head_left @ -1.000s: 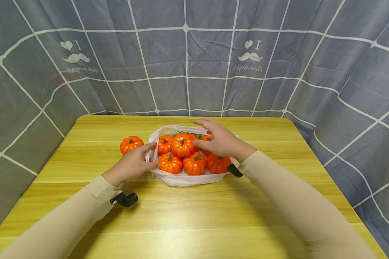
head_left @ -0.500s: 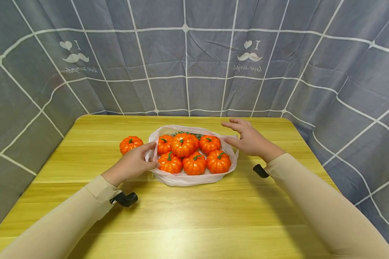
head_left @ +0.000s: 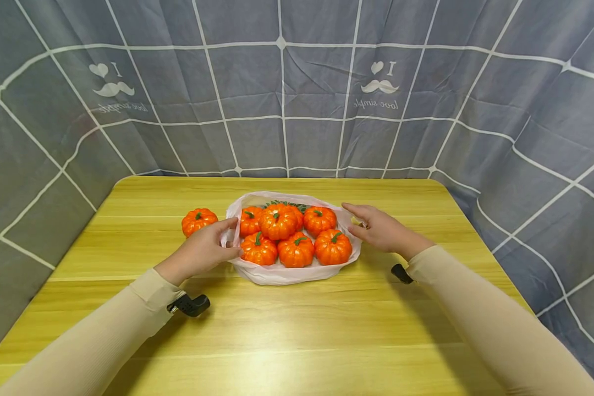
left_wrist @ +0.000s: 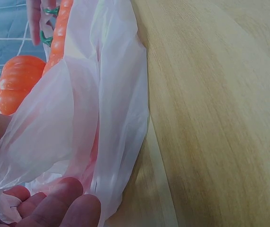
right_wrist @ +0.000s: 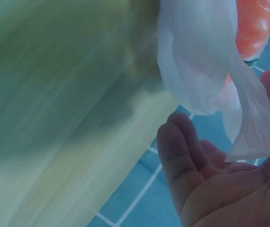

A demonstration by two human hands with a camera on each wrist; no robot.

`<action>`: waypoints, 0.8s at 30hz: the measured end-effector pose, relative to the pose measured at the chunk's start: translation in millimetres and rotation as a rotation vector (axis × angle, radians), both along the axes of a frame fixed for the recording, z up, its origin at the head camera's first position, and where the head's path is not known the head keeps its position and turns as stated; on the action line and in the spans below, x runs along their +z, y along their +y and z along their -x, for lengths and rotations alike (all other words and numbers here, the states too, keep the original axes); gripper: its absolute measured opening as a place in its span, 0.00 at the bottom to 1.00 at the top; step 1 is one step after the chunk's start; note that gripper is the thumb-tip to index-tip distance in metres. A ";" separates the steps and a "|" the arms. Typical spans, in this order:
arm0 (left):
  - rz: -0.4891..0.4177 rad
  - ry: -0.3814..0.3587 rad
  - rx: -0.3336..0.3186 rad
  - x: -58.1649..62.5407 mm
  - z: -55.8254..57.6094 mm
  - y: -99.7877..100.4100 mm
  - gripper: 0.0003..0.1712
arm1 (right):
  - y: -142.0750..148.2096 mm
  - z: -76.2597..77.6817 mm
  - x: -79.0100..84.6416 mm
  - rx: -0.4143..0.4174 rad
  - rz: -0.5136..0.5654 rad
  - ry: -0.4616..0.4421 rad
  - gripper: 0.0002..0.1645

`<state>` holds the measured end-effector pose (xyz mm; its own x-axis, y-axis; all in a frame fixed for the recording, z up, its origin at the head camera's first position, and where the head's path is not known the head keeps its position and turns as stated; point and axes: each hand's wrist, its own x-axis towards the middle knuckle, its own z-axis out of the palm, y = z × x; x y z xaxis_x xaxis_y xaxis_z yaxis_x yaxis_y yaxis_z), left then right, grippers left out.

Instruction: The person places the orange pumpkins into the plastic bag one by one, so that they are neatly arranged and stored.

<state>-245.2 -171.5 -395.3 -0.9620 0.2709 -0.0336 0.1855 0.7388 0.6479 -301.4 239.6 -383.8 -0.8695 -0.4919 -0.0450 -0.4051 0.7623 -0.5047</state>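
Note:
A white plastic bag (head_left: 277, 276) lies with its mouth spread wide, holding several orange toy pumpkins (head_left: 332, 247) with green stems. My left hand (head_left: 203, 250) holds the bag's left edge. In the left wrist view, its thumb and curled fingers (left_wrist: 59, 201) have a bag handle (left_wrist: 33, 151) between them. At the right edge of the bag is my right hand (head_left: 386, 228). The right wrist view shows a handle (right_wrist: 256, 137) lying against that palm, fingers (right_wrist: 175, 151) loosely extended and thumb apart. Another pumpkin (head_left: 198, 221) sits outside, beyond the left hand.
Something green and leafy (head_left: 272, 204) shows at the back inside the bag. Everything stands on a yellow wooden table (head_left: 297, 330). A grey curtain (head_left: 312, 143) with white grid lines surrounds its back and sides.
My right hand has moved right, from above the pumpkins to outside the bag, then lowered to its right edge. The left hand has stayed where it was.

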 end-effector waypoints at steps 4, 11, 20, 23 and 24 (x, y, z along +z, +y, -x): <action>-0.004 -0.001 -0.001 0.1 0.1 0.0 0.48 | -1.2 0.9 -3.7 -0.012 -0.012 0.003 0.36; 0.001 -0.007 0.001 0.6 0.7 -0.1 0.48 | -3.4 2.4 -4.9 -0.051 -0.065 0.090 0.30; -0.015 0.032 0.002 -0.2 0.8 -1.3 0.45 | -6.0 2.9 -1.7 -0.104 -0.098 0.091 0.36; -0.019 0.035 0.005 2.1 0.5 -2.4 0.45 | -6.1 3.1 -1.0 -0.107 -0.093 0.082 0.36; -0.017 0.031 0.010 3.3 0.2 -2.8 0.46 | -6.1 3.0 -0.8 -0.109 -0.092 0.084 0.36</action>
<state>-245.4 -174.3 -392.0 -0.9652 0.2616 0.0009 0.1984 0.7295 0.6545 -304.4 233.4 -384.6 -0.9201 -0.3915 -0.0105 -0.3551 0.8454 -0.3990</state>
